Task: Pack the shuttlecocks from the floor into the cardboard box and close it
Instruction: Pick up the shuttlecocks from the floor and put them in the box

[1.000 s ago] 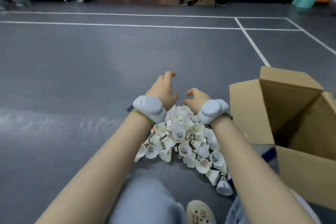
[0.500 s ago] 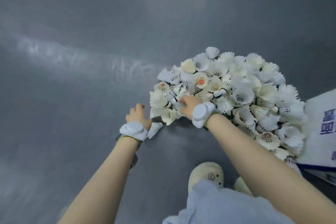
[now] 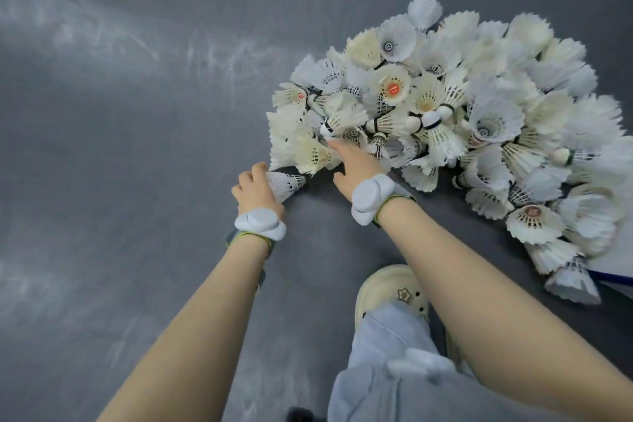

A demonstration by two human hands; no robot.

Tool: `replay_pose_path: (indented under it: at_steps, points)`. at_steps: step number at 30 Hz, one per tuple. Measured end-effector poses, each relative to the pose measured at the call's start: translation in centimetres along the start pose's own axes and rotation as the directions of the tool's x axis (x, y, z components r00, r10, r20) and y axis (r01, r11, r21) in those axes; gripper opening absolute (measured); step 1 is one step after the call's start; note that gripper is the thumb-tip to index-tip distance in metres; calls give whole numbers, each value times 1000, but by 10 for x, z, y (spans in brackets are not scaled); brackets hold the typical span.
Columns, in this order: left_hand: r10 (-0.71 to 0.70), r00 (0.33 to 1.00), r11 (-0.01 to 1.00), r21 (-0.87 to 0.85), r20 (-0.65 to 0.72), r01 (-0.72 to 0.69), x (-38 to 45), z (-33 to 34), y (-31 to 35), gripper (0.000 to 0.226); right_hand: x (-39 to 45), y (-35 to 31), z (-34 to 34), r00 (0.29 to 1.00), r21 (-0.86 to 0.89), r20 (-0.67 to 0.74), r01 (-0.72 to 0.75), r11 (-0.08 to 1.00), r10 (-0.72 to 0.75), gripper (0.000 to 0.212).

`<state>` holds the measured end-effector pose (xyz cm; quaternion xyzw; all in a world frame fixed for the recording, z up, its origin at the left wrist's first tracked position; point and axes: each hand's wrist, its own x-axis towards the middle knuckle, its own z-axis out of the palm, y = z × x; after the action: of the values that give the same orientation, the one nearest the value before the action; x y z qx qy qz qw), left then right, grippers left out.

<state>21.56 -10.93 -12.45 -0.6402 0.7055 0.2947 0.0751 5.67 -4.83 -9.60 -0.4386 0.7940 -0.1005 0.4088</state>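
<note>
A big heap of white feather shuttlecocks (image 3: 455, 120) lies on the grey floor, upper right of the view. My left hand (image 3: 255, 187) is closed around a single shuttlecock (image 3: 284, 183) at the heap's near left edge. My right hand (image 3: 356, 164) rests on the heap's near edge, fingers pushed in among the shuttlecocks; its grasp is hidden. Both wrists wear white sensor bands. Only a white printed side of the cardboard box (image 3: 616, 264) shows at the right edge.
Grey sports floor (image 3: 137, 113) spreads to the left and beyond the heap. My cream clog (image 3: 390, 291) and pale jeans leg (image 3: 394, 370) are just below the hands, near the heap.
The view has dropped from the court to straight down at the heap and come closer. My left hand has closed on one shuttlecock; my right hand has reached further into the pile.
</note>
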Motion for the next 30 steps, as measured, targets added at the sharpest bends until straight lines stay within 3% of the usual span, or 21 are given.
replay_pose_path:
  at_steps: [3, 8, 12, 18, 20, 23, 26, 30]
  points:
    - [2, 999, 996, -87, 39, 2, 1, -1, -4, 63, 4, 0, -3, 1000, 18, 6, -26, 1000, 26, 64]
    - [52, 997, 984, -170, -58, -61, -7, -10, 1, 61, 7, 3, -11, 998, 10, -27, -62, 998, 62, 65]
    - [26, 992, 995, -97, -124, -38, -15, -24, 12, 50, 5, 7, -18, 992, 57, -81, -92, 994, 96, 65]
    - [-62, 996, 997, 39, 58, 60, -29, -38, 18, 28, -9, 13, -31, 973, 123, -195, -98, 988, 121, 40]
    - [-93, 993, 995, 29, 71, 91, -37, -30, 17, 27, -16, 13, -34, 984, 51, -152, -88, 995, 95, 39]
    - [-158, 979, 983, 108, 126, 145, -41, -15, 16, 44, -20, 11, -38, 994, -141, 44, -89, 986, 96, 39]
    - [-114, 962, 972, 228, 248, 57, -41, -3, 13, 38, -17, 8, -31, 967, -229, 214, -90, 969, 141, 49]
    - [-81, 971, 984, 173, 225, 42, -37, 8, 12, 38, -7, 16, -15, 979, -249, 183, -41, 968, 89, 49]
